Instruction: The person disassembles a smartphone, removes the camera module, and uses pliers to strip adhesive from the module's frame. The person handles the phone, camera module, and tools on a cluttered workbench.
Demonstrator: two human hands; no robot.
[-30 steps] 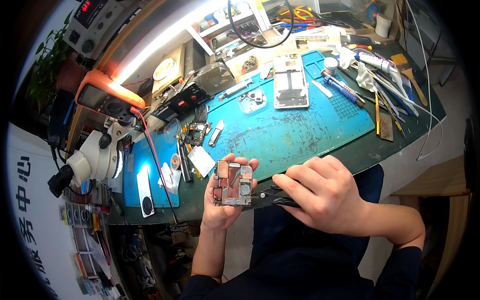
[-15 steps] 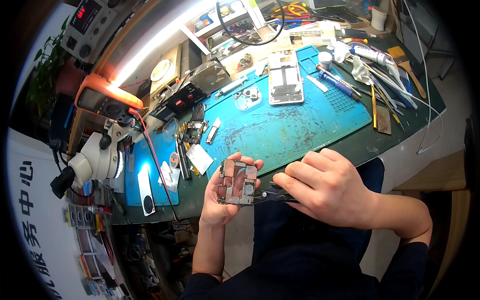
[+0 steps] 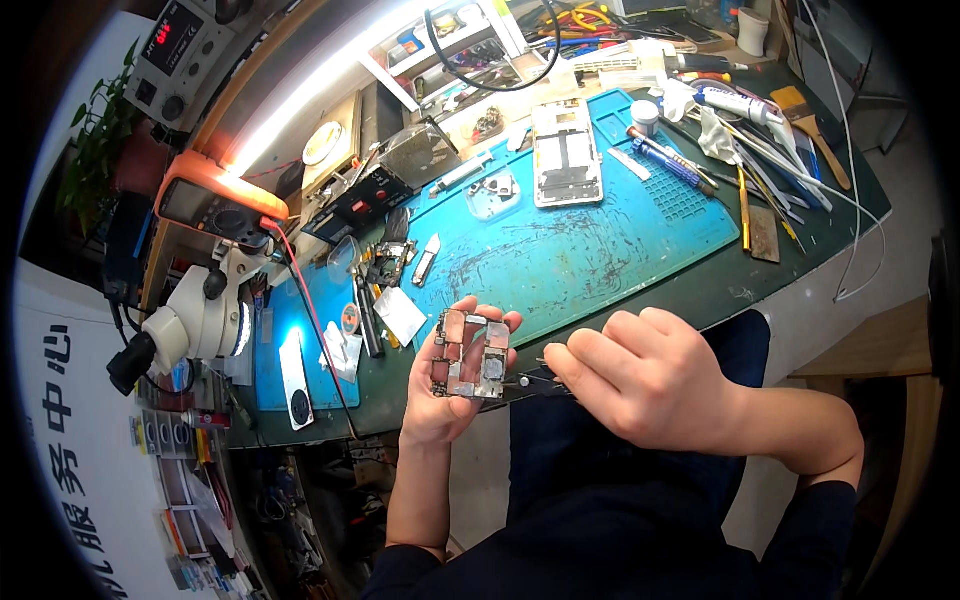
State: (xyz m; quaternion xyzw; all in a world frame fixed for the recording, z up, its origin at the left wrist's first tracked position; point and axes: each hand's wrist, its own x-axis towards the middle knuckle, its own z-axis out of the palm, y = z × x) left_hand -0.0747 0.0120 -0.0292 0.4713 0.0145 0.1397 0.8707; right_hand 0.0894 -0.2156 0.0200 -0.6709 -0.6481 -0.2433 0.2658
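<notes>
My left hand [image 3: 440, 410] grips a phone circuit board [image 3: 461, 372] by its edges, over the lap near the bench's front edge. The board has openings, copper-coloured patches and silver shields, and my fingers show through its middle. In my right hand [image 3: 640, 375], closed in a fist, is a pair of small dark pliers [image 3: 538, 382]. Their jaws point left at the board's lower right corner; whether they touch it I cannot tell. The handles are mostly hidden under my fingers.
A blue work mat [image 3: 560, 260] carries an opened phone body [image 3: 568, 155], a small clear tray [image 3: 494, 195] and screwdrivers [image 3: 670, 165]. A white phone back panel [image 3: 295, 380] lies at left beside a microscope [image 3: 190, 320]. An orange multimeter [image 3: 215, 200] stands behind it.
The circuit board and my left hand have risen slightly and shifted a little left, the board tilting. My right hand has moved slightly right, still holding the pliers.
</notes>
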